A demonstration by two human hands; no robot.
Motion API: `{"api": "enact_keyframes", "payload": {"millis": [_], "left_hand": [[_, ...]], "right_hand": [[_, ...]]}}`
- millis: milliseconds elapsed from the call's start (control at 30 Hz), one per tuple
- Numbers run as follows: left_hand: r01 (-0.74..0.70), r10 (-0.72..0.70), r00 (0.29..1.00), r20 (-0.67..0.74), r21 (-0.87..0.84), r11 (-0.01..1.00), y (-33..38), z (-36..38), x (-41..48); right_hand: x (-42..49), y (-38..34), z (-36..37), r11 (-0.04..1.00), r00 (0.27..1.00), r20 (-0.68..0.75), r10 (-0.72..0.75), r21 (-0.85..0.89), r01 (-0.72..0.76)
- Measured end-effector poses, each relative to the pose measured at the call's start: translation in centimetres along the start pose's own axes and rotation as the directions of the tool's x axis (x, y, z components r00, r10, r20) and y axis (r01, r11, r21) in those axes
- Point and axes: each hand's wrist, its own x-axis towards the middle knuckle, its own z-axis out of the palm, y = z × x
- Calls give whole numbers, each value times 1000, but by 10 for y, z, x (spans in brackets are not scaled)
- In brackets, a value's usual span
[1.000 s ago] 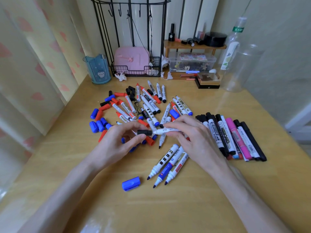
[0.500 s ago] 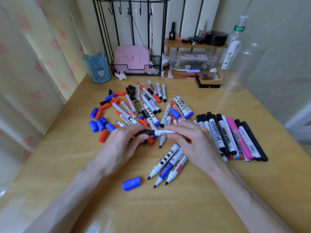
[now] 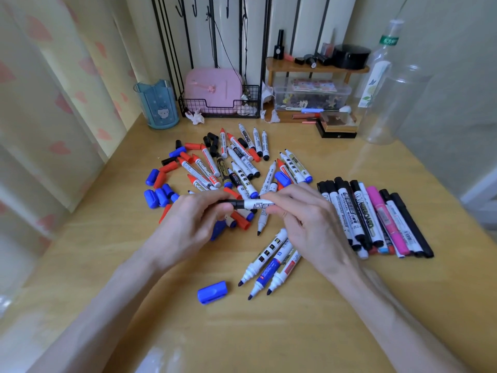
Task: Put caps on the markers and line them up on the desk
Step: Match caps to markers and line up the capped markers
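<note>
Holding one white marker (image 3: 255, 204) level at frame centre, just above the desk (image 3: 269, 332). Gripping its black cap (image 3: 231, 203) with left hand (image 3: 188, 224), fingers curled round the cap end. Pinching the printed barrel with right hand (image 3: 304, 219), thumb and fingertips closed on it. Butting cap against barrel end; cannot tell whether fully seated.

Lined up at centre right: row of capped markers (image 3: 376, 219), side by side and touching, mostly black caps pointing toward upper frame, one pink barrel among them. Sitting just right of the right hand.

Scattered above both hands, centre to upper centre: pile of uncapped markers (image 3: 231, 165), mixed with red, black and blue caps, lying at all angles and overlapping.

Lying below the right hand, lower centre: three uncapped markers (image 3: 271, 262), side by side, tips aimed at lower left. Sitting alone just left of those tips: single blue cap (image 3: 212, 292).

Clustered at centre left: loose blue caps (image 3: 158, 196), with a few red ones beside them.

Standing along the far desk edge, upper frame: blue cup (image 3: 158, 103) at upper left, wire basket (image 3: 220, 109) beside it holding a pink box (image 3: 212, 87), wooden shelf (image 3: 314, 67) at upper centre right, clear bottle (image 3: 387, 103) at upper right.
</note>
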Motion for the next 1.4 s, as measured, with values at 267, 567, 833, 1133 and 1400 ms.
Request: {"api": "enact_keyframes", "payload": {"millis": [267, 567, 833, 1133, 1400], "left_hand": [[140, -151, 986, -67, -142, 980, -24, -26, -1], [-104, 73, 973, 221, 131, 986, -20, -9, -13], [-90, 60, 974, 217, 129, 988, -21, -9, -12], [250, -251, 968, -21, 186, 950, -56, -62, -15], [151, -205, 962, 181, 274, 950, -49, -48, -15]], "right_hand": [[4, 22, -34, 994, 969, -246, -16, -112, -12], [1, 28, -29, 984, 985, -69, 160, -68, -165], [-1, 28, -25, 954, 951, -99, 292, -37, -297], [-4, 5, -7, 975, 975, 26, 222, -25, -221], [-8, -2, 0, 980, 977, 76, 199, -19, -198]]}}
